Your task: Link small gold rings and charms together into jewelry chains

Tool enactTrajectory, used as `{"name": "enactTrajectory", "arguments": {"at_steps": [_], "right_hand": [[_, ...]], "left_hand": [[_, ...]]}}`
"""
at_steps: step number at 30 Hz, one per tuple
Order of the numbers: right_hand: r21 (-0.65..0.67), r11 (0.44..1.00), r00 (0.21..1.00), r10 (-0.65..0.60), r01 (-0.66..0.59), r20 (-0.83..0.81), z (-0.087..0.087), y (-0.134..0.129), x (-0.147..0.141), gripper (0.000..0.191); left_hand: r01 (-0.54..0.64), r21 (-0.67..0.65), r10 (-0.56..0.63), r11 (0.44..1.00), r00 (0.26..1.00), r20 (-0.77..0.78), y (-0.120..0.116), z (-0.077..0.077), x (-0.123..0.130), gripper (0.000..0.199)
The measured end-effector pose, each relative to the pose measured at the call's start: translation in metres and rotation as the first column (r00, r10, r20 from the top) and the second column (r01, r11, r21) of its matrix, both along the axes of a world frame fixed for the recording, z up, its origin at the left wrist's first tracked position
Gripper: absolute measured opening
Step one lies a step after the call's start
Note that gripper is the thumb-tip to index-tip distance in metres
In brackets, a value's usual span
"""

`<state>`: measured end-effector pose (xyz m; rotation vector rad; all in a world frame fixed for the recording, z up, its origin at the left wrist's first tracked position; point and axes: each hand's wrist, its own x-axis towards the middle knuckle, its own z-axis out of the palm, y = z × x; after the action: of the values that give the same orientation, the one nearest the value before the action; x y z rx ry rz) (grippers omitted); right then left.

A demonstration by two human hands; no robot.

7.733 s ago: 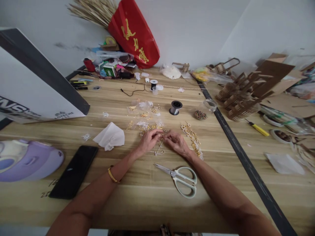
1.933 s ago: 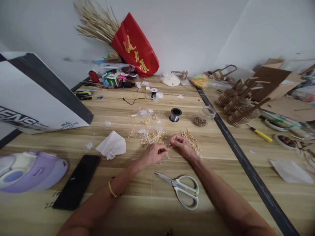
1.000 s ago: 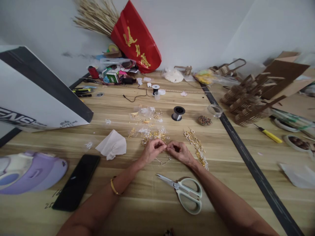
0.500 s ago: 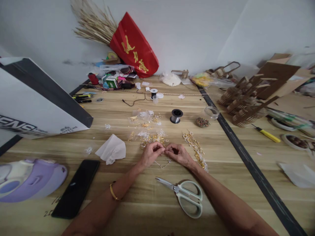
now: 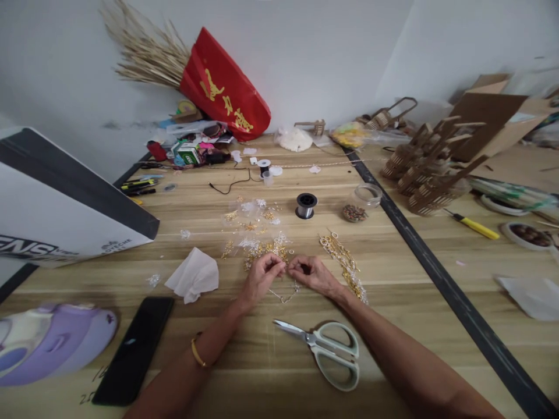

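My left hand [image 5: 264,276] is closed in a pinch, with a thin silver chain [image 5: 283,301] drooping below its fingers. Facing it, my right hand [image 5: 315,273] pinches at the chain's other side, where a small silvery bit shows. A narrow gap separates the two sets of fingertips; the tiny part between them is too small to make out. Just beyond my hands lies a pile of gold and silver jewelry findings [image 5: 264,247]. Finished-looking gold and silver chains [image 5: 345,262] lie right of my right hand. Scissors [image 5: 323,349] with pale green handles rest nearer to me.
A wire spool [image 5: 306,206] and a dish of beads [image 5: 354,213] stand beyond my hands. At left are a tissue [image 5: 195,274], a black phone [image 5: 134,349] and a large box [image 5: 74,203]. Small wooden baskets [image 5: 430,180] and a yellow-handled tool [image 5: 478,227] are at right.
My fingertips, close together before, are now slightly apart. Both hands keep their pinch near the chain. The camera view has shifted a little.
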<state>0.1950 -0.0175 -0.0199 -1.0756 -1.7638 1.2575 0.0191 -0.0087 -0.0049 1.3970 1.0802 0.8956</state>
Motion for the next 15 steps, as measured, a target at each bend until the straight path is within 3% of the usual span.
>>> {"name": "enactTrajectory", "arguments": {"at_steps": [7, 13, 15], "right_hand": [[-0.009, 1.000, 1.000, 0.004, -0.005, -0.027, 0.001, 0.001, 0.003, 0.023], [-0.024, 1.000, 0.998, 0.007, -0.009, -0.055, 0.003, 0.000, 0.004, 0.027], [-0.032, 0.999, 0.998, 0.005, -0.007, -0.064, 0.002, 0.001, 0.004, 0.027]], "left_hand": [[-0.035, 0.007, 0.035, 0.999, 0.999, -0.027, 0.003, 0.008, 0.000, 0.020], [0.069, 0.032, -0.064, 0.997, 0.988, -0.140, 0.013, 0.015, -0.011, 0.022], [0.055, 0.036, -0.049, 0.998, 0.987, -0.154, 0.017, 0.019, -0.017, 0.021]]}}
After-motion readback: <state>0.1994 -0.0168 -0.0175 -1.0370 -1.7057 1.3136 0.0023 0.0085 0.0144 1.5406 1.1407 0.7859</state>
